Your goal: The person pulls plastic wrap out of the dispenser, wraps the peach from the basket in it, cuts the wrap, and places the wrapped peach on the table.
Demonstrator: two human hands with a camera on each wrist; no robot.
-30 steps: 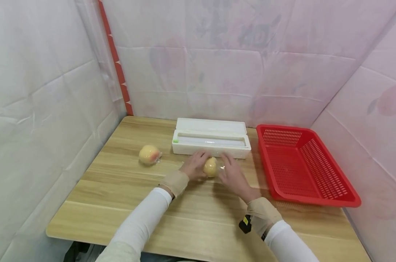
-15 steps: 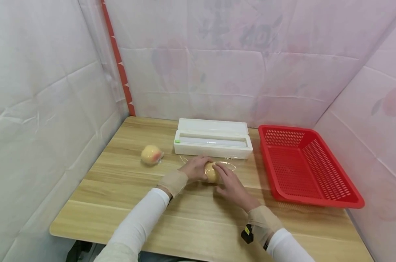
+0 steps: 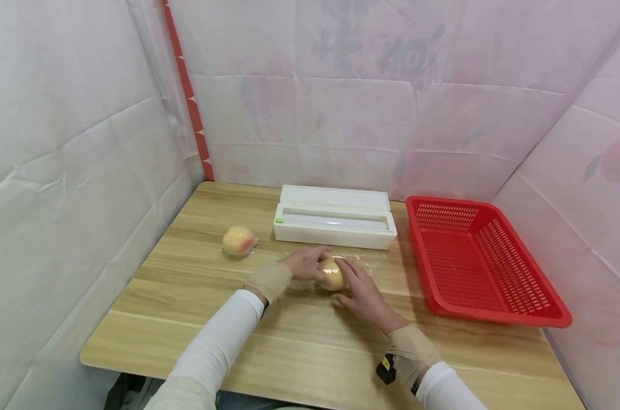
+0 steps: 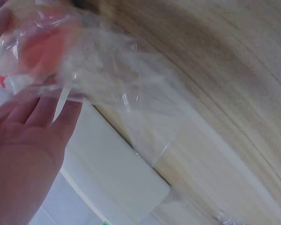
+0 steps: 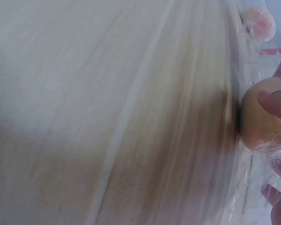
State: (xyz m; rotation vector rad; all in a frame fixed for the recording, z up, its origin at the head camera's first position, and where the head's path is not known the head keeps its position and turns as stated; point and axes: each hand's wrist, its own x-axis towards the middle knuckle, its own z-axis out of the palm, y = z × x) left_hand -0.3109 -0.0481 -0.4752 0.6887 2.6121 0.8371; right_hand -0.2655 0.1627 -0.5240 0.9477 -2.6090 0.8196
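A yellow peach point(image 3: 332, 274) with clear cling film around it sits on the wooden table between both hands. The left hand point(image 3: 304, 263) grips its left side, fingers curled around it. From the right, the right hand point(image 3: 363, 293) bends its fingers over the peach, its thumb lower on the near side. Loose cling film point(image 4: 140, 98) spreads out from the fruit in the left wrist view, where a reddish patch shows through. Farther left lies a second peach point(image 3: 238, 241), wrapped, with a film tail at its right side.
Behind the hands stands a white cling film box point(image 3: 335, 234), lid raised, with a roll inside. A red perforated basket point(image 3: 499, 317) occupies the right of the table point(image 3: 187, 319). White sheets point(image 3: 340, 114) wall in the back and sides.
The peach has moved slightly toward the person with the film around it. The right hand has come in from beside it and now lies on it; the left hand stays on it.
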